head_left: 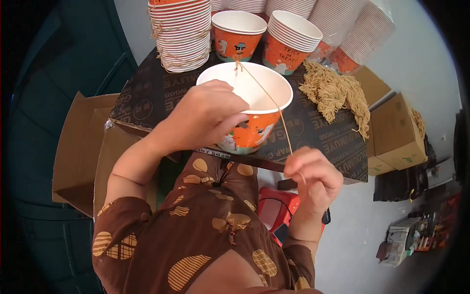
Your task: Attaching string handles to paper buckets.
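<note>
An orange paper bucket [255,132] with a white inside and cartoon print stands near the front edge of the dark table. My left hand [213,112] grips its near left rim, fingers over the edge and partly hidden inside. A thin tan cord [267,92] is attached at the far rim, with a small knot there. From that point it runs taut across the bucket's mouth and over the right rim to my right hand [316,179]. The fingers of that hand are closed on the cord, just off the table's front edge.
Behind the bucket stand a tall stack of cups with cords [181,36], two shorter orange stacks [240,36] and several wrapped white stacks [338,22]. A tan cord bundle [335,93] lies on the table [156,98]. Cardboard boxes [399,127] flank it; a red stool [274,208] is below.
</note>
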Available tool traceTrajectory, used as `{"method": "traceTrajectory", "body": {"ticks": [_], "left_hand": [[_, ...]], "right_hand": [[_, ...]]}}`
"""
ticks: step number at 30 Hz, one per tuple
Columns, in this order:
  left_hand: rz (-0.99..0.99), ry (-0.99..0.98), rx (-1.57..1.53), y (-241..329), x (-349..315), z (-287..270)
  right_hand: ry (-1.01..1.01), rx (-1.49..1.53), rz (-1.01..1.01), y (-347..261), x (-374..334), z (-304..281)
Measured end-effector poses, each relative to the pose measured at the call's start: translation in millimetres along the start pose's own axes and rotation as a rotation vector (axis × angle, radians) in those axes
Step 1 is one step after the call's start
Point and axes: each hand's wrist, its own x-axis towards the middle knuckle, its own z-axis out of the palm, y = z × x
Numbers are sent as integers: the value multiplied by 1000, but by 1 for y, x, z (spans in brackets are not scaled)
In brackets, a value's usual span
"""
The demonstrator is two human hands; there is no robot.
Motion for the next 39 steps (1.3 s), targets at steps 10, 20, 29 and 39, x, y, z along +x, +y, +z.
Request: {"method": "traceTrajectory", "body": {"ticks": [10,20,29,39], "left_hand": [[85,72,256,-16,8,44],[50,-52,239,-19,10,34],[35,-94,206,-12,13,30],[87,13,177,-5,22,35]], "right_hand": [[-66,-655,-177,0,8,5],[342,59,-281,13,-4,-33],[419,-709,-9,20,7,-15],[434,-643,17,53,13,-1]]}}
